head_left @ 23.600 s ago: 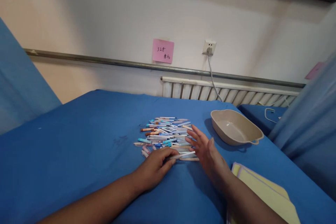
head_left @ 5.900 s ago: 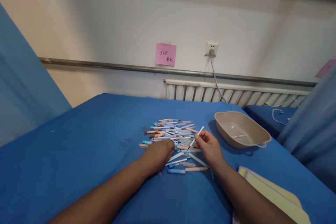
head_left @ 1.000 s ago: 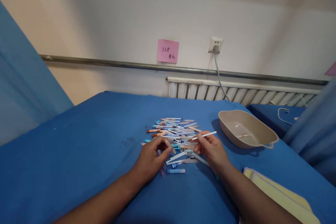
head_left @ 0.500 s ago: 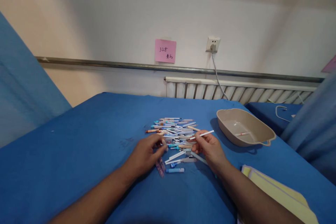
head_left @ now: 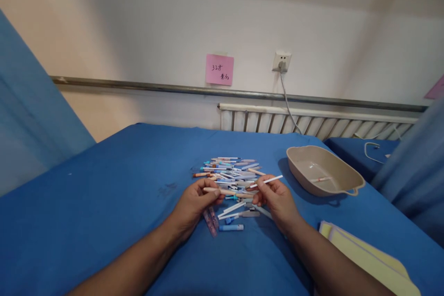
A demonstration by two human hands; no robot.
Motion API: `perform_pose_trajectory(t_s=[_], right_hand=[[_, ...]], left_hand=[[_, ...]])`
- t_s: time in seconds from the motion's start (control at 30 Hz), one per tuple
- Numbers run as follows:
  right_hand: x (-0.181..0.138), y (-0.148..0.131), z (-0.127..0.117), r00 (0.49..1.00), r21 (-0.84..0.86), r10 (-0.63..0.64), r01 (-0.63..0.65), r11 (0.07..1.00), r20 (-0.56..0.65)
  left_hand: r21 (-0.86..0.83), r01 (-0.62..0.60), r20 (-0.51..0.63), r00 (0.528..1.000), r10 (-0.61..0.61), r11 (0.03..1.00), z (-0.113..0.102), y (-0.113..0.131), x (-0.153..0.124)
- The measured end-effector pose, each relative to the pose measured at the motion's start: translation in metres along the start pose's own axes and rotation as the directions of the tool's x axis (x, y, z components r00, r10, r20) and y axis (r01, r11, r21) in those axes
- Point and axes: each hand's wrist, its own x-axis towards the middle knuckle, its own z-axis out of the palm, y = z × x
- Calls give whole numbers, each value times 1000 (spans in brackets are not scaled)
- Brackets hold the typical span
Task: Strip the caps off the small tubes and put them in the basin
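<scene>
Over the pile (head_left: 231,173) on the blue bench (head_left: 114,185), my right hand (head_left: 275,199) pinches a white stick (head_left: 268,180), its long axis pointing right toward the tray (head_left: 347,179); my left hand (head_left: 194,201) grips a beige pen (head_left: 218,191) lying crosswise.

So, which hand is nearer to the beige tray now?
The right. The right hand holds a thin white stick just left of the beige tray; the left hand holds a beige pen farther left, over the pile.
</scene>
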Motion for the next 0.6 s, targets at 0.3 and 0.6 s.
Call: perform_pose_trajectory(t_s=[0.3,0.6], right_hand=[[0,-1,-1,1000,11,-11,11,1000,-21],[-7,-6,8,1000,4,-24,24,1000,-5]], left_hand=[[-162,43,-54,997,-53,986,-7,8,5],[-82,119,12,993,-118,990,3,-4,-3]])
